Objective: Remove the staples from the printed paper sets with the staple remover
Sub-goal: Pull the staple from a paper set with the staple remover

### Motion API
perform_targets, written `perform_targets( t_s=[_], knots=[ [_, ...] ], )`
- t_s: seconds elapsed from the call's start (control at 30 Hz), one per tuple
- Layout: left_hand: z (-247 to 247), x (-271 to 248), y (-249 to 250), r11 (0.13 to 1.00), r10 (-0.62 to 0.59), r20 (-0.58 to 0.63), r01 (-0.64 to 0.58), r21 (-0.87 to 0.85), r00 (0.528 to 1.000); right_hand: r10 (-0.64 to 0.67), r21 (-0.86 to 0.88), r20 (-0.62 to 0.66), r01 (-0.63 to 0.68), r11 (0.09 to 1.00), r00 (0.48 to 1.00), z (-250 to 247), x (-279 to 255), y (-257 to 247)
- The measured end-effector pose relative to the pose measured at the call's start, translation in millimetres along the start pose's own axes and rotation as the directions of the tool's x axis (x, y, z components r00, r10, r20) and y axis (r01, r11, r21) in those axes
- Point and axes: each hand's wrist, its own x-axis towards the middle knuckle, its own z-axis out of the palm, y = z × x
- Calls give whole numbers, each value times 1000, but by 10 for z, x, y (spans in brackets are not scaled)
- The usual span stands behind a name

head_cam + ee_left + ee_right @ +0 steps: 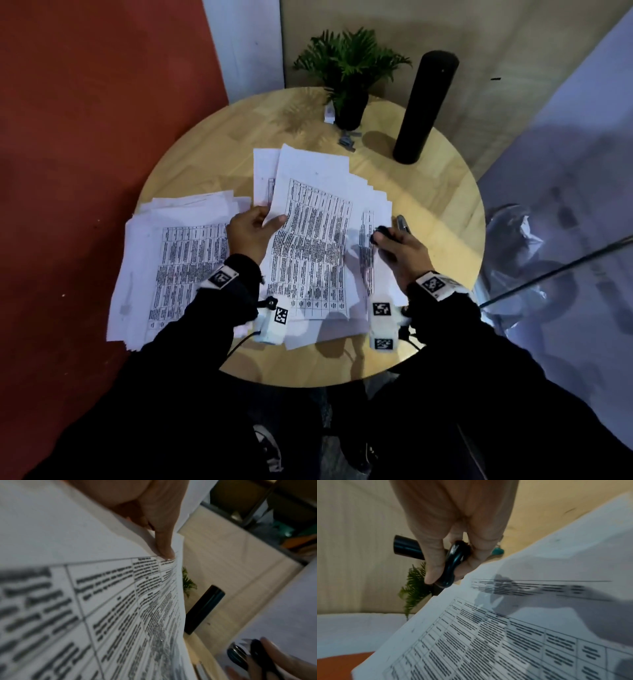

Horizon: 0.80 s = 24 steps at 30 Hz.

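Observation:
A printed paper set [310, 240] with a dense table lies tilted on a spread of sheets in the middle of the round wooden table [428, 205]. My left hand [253, 229] pinches its left edge, thumb on top [164, 547], and the edge is lifted. My right hand [397, 245] grips the black staple remover [382, 233] at the set's right side; its dark handle [453, 563] shows between fingers and thumb, its metal claws [240, 649] point away from the paper. No staple can be made out.
A second pile of printed sheets [171, 260] overhangs the table's left edge. At the back stand a potted fern [349, 68] and a tall black cylinder [424, 106], with small grey pieces [347, 138] near the pot. A red wall is left.

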Motion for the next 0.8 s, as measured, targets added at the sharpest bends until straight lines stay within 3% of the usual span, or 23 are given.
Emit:
perform_targets(
  t_s=[0.1, 0.23, 0.43, 0.63, 0.8],
  knots=[
    [-124, -26, 145, 983, -2, 8, 3, -183, 1000, -39, 52, 124, 33, 998, 991, 151, 37, -269],
    [-275, 28, 364, 977, 70, 56, -57, -207, 996, -94, 81, 316, 72, 994, 944, 329, 60, -641],
    [-487, 86, 897, 946, 178, 126, -134, -296, 976, -183, 115, 552, 143, 983, 814, 501, -71, -1192],
    [-694, 163, 1061, 945, 208, 127, -165, -283, 970, -251, 102, 625, 241, 965, 739, 573, -383, -1477],
    [-789, 186, 1296, 937, 189, -1, -181, -299, 982, -282, 95, 687, 302, 949, 669, 552, -651, -1652]
  ],
)
